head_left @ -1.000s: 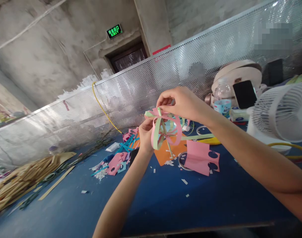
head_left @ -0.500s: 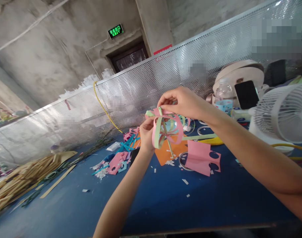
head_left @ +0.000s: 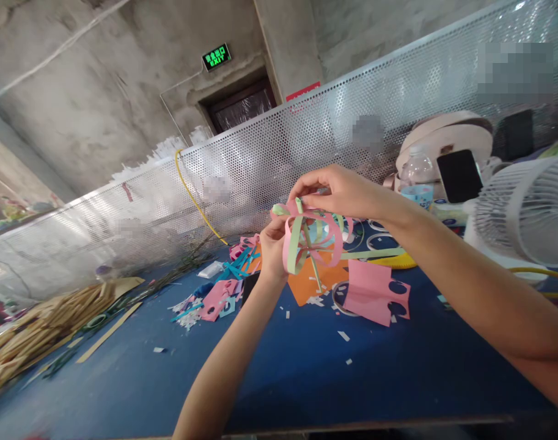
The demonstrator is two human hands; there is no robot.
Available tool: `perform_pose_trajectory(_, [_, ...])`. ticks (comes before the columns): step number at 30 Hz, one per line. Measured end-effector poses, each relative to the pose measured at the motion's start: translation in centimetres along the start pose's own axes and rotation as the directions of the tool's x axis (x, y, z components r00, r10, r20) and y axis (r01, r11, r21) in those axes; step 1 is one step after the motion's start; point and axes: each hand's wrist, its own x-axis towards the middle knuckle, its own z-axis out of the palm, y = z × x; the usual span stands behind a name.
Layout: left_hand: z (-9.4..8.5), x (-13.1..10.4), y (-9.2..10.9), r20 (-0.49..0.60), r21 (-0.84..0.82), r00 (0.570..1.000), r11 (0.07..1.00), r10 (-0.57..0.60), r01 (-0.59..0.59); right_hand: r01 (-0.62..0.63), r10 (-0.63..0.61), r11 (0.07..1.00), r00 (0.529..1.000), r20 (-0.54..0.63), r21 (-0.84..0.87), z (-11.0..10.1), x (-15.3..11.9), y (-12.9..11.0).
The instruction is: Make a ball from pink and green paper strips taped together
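**Paper-strip ball pinched at its top**

The paper-strip ball (head_left: 312, 239) is pinched at its top by the right hand (head_left: 338, 190) and gripped from the side by the left hand (head_left: 273, 243), above the blue table (head_left: 306, 366). Strips could probably spring apart if the pinch were loosened.

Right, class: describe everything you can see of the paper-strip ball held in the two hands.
The paper-strip ball is an open cage of pink and pale green paper bands curving round a hollow middle. It is held above the blue table. The right hand pinches its top, where the strips cross; the left hand steadies its side.
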Motion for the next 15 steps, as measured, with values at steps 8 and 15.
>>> perform_pose_trajectory(8, [0.49,-0.62,0.8,0.012,-0.018,1.0,1.0,-0.017,0.018,-0.009,-0.016,0.98,0.992,0.125,0.2,-0.08,0.16,0.54])
perform_pose_trajectory(15, [0.39,-0.33,0.46,0.032,-0.104,0.999,0.994,-0.027,0.031,-0.075,0.025,0.945,0.987,0.158,0.318,-0.17,0.05,0.41])
